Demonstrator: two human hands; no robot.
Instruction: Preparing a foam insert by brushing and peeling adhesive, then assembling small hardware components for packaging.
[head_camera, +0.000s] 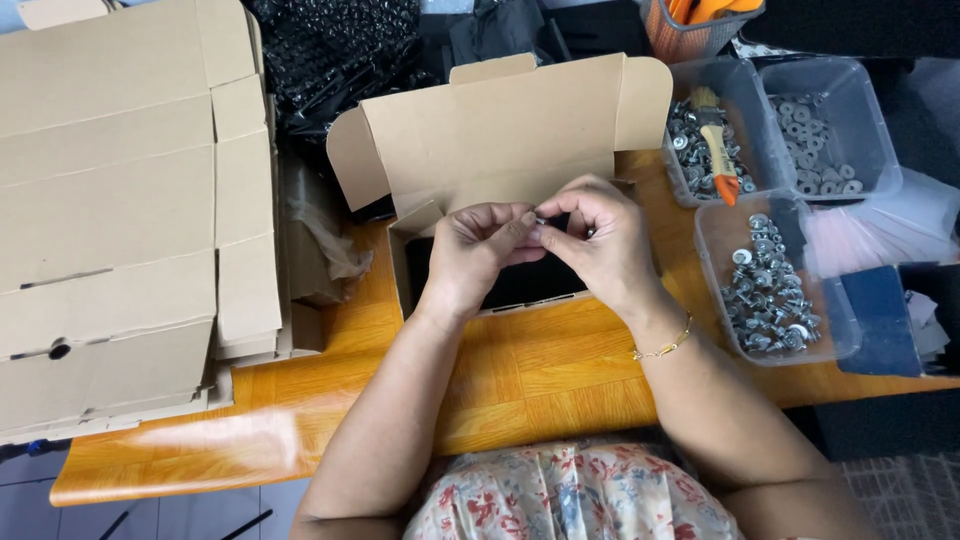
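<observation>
A small metal fastener (540, 221) is sitting pinched between the two hands, right where their fingertips are meeting above the open cardboard box (505, 150); it is too tiny and too covered to say which way its long axis is running. The left hand (478, 250) is closing on it from the left with thumb and forefinger, and the right hand (596, 240) is curling over it from the right, fingers bent and gripping the same piece, so neither hand is nearer than the other. A thin gold bracelet (663, 349) is hanging on the right wrist.

Below the hands, something dark and flat (530, 284) is lying inside the box, whose plain brown lid is standing up toward the far edge of the desk (520, 375), a glossy orange wood-grain surface. Along the right edge, clear plastic tubs (705, 225) are holding shiny silver screws and washers, one with a wooden-handled brush (718, 150) resting in it. Along the left edge, flattened cardboard boxes (120, 200) are lying stacked, matte and creased.
</observation>
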